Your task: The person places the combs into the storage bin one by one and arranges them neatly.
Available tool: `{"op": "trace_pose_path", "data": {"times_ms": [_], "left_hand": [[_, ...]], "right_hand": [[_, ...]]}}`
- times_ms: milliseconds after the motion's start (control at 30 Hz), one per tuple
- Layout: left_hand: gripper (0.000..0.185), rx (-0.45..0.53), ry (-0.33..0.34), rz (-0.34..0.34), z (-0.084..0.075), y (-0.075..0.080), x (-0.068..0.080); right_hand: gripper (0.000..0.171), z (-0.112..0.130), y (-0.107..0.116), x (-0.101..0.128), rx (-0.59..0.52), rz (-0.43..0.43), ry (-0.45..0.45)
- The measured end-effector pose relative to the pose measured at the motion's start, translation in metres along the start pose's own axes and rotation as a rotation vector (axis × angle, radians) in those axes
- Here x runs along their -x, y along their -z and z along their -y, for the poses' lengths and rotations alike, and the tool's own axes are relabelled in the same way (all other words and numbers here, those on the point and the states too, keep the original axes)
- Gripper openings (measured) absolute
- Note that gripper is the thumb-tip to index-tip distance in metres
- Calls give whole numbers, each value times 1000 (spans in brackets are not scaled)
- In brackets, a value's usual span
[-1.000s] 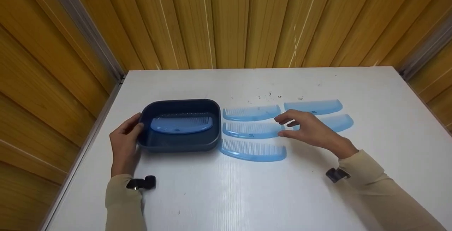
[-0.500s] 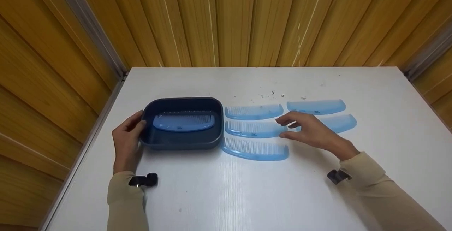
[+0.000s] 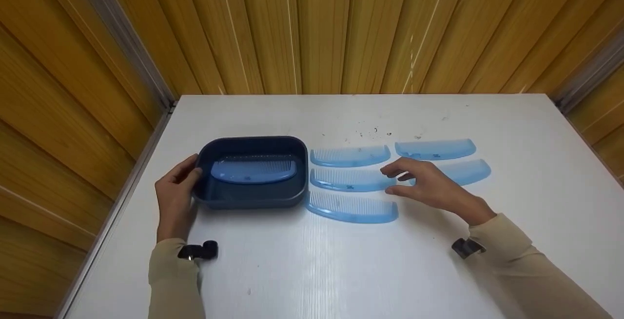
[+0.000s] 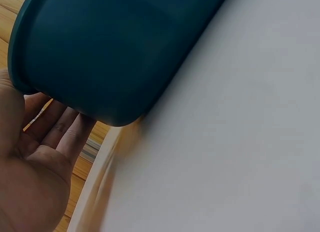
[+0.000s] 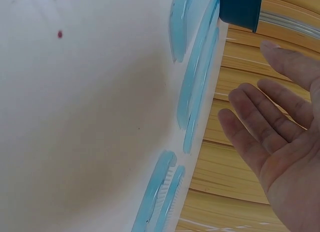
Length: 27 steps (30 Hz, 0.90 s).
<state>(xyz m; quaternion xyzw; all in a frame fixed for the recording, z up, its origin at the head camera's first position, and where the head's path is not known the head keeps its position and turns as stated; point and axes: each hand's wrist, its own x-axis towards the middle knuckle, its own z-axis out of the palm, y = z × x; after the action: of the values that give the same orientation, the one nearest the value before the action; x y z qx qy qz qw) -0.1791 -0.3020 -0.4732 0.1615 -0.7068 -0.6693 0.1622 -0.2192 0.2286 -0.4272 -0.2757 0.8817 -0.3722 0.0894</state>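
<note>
As seen in the head view, noted the middle comb (image 3: 343,180) of a column of three lying flat on the surface (image 3: 312,270), to the left of the right hand (image 3: 421,182), with its right end about below the fingertips. Recorded its long axis as running side to side, teeth away from the person, left end just beside the dark blue box (image 3: 251,204). Judged the right hand plainly nearer than the left hand (image 3: 176,197). Found the right hand raised, with thumb and fingers well parted, holding nothing; in the right wrist view, saw no contact with any comb. Found the left hand holding the box's left end, thumb at the rim, fingers at the outer wall. Noted also an inner comb (image 3: 248,173) inside the box.
</note>
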Motion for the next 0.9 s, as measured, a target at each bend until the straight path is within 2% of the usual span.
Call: {"op": "trace_pose_path", "data": {"times_ms": [400,900], "left_hand": [[38,-11,28,8,0,1,-2],[38,-28,-12,16,6,-7,-3]], "right_hand": [[45,3,3,3,3,0,21],[45,2,2,1,4,6,30]]}}
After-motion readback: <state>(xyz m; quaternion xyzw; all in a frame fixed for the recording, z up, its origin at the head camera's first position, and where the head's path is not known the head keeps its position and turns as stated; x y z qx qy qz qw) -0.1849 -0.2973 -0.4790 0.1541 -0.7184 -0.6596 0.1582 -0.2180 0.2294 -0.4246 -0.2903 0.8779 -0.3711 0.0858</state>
